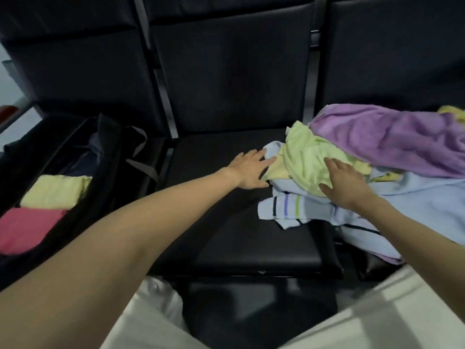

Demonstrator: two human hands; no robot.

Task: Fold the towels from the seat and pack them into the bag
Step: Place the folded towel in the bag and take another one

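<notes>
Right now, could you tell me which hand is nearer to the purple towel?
The right hand: it rests on the green towel just below the purple towel. The left hand is farther left, at the pile's edge.

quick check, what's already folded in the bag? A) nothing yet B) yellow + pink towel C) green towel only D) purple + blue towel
B: a folded yellow towel and a folded pink towel lie side by side in the open bag at left; the purple towel is in the unfolded pile on the seat.
</notes>
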